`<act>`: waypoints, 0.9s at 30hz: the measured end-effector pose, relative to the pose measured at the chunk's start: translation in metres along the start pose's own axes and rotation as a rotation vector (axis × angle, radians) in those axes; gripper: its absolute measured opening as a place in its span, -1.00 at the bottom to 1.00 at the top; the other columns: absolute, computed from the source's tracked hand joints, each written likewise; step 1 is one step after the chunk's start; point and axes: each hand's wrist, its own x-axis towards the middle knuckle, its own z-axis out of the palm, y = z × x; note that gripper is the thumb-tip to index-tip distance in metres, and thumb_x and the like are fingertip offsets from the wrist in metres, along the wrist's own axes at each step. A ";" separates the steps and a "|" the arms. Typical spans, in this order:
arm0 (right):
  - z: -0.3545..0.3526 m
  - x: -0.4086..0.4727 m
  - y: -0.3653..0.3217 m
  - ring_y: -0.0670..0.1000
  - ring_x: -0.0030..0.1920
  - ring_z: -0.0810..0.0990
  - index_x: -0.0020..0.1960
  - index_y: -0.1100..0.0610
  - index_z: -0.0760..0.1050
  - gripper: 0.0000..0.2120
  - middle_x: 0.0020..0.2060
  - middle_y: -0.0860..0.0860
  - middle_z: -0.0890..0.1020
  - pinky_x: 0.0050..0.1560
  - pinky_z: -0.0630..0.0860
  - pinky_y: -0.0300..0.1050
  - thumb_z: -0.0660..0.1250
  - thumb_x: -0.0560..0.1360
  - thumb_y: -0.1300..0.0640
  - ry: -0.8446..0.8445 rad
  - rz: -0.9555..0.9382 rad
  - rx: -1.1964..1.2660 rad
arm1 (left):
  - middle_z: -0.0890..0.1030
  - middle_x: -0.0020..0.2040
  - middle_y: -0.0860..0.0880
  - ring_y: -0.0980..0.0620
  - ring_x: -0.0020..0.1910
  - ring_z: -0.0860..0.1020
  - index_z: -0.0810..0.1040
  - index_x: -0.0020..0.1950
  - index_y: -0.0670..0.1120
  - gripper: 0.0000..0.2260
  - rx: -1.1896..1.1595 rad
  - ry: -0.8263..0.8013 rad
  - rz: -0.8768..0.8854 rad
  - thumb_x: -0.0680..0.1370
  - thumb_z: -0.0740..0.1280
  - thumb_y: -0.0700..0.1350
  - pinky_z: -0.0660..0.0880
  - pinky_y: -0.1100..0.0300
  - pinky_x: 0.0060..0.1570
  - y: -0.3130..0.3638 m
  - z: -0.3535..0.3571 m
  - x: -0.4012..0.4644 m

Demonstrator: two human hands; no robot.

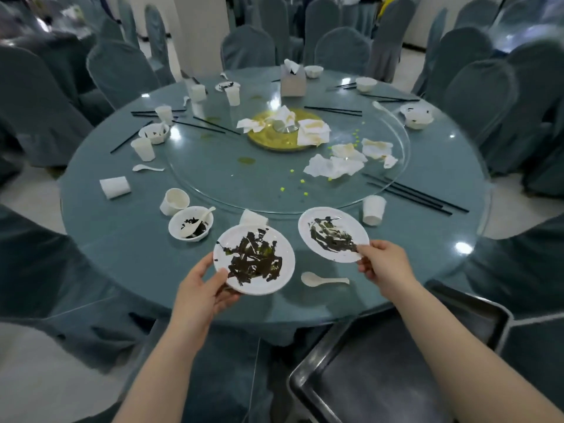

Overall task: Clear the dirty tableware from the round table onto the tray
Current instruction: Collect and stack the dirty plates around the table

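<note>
My left hand [205,289] grips the near-left rim of a white plate [254,259] smeared with dark scraps, held just above the round table [128,245]. My right hand [385,264] pinches the near rim of a second dirty white plate [333,234], tilted over the table edge. A white spoon [323,279] lies on the table between the two plates. A dark metal tray [396,374] sits low at the right, below the table's near edge, with nothing visible in it.
A bowl with a spoon [191,223], several white cups [373,209] and black chopsticks [415,193] lie around the rim. Crumpled napkins [335,166] litter the glass turntable [274,178]. A tissue box [293,80] stands at the far side. Covered chairs [119,71] ring the table.
</note>
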 end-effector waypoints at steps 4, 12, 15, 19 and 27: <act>-0.009 -0.078 0.000 -0.07 -0.58 0.43 -0.09 0.20 0.52 -0.95 -0.54 0.03 0.50 -0.60 0.29 -0.30 0.35 0.50 0.21 -0.014 -0.080 0.007 | 0.72 -0.19 -0.04 0.06 -0.32 0.66 0.44 0.23 0.09 -0.72 0.023 -0.092 -0.005 0.61 0.24 -0.23 0.58 0.23 -0.37 -0.011 -0.010 -0.045; -0.027 -0.197 0.014 -0.08 -0.53 0.50 -0.07 0.06 0.56 -0.95 -0.41 0.00 0.63 -0.51 0.40 -0.23 0.39 0.47 0.13 0.077 -0.234 -0.001 | 0.70 -0.18 -0.07 0.07 -0.35 0.59 0.47 0.29 0.09 -0.69 0.011 -0.322 0.046 0.59 0.29 -0.20 0.56 0.24 -0.36 -0.020 0.005 -0.128; -0.049 -0.224 0.014 -0.10 -0.39 0.61 -0.04 -0.03 0.60 -0.92 -0.26 -0.06 0.68 -0.40 0.52 -0.23 0.34 0.50 0.09 0.107 -0.268 0.063 | 0.69 -0.24 -0.02 0.09 -0.36 0.61 0.50 0.24 0.08 -0.73 -0.009 -0.428 0.080 0.59 0.29 -0.18 0.55 0.27 -0.38 -0.013 0.026 -0.154; -0.088 -0.252 0.009 -0.05 -0.30 0.65 0.03 -0.07 0.61 -0.76 -0.21 -0.02 0.71 -0.32 0.58 -0.13 0.22 0.57 0.19 0.103 -0.305 0.134 | 0.69 -0.15 -0.07 -0.04 -0.25 0.61 0.48 0.30 0.02 -0.73 -0.012 -0.531 0.091 0.61 0.24 -0.16 0.57 0.23 -0.34 -0.010 0.063 -0.179; -0.233 -0.294 0.019 -0.03 -0.28 0.69 -0.10 0.04 0.63 -0.75 -0.26 0.00 0.72 -0.32 0.61 -0.17 0.31 0.48 0.36 0.282 -0.363 0.171 | 0.68 -0.23 -0.07 0.04 -0.35 0.62 0.48 0.29 0.06 -0.73 0.065 -0.779 0.076 0.59 0.28 -0.10 0.53 0.26 -0.36 -0.042 0.185 -0.242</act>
